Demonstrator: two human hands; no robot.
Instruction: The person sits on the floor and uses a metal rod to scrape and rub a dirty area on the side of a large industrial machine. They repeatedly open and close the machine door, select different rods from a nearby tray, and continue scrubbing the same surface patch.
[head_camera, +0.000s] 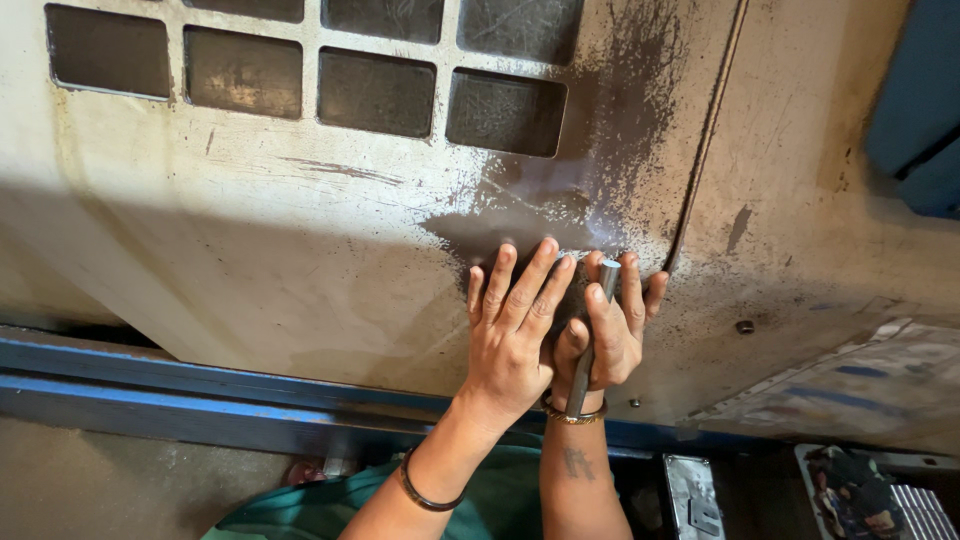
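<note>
My left hand (512, 330) lies flat with fingers spread against a worn cream metal machine door (280, 250), on a patch rubbed down to bare dark metal (560, 190). Beside it, partly under the left palm, my right hand (612, 335) grips a slim grey metal rod (592, 340) that runs from the wrist up past the fingertips, and also presses on the panel. Both wrists wear thin bangles.
Several grated window openings (375, 92) sit in the door's upper part. A blue steel rail (200, 395) runs below the door. A vertical seam (705, 140) divides the panels. A small bolt (744, 326) sticks out at right. Metal parts and a glove (850, 490) lie bottom right.
</note>
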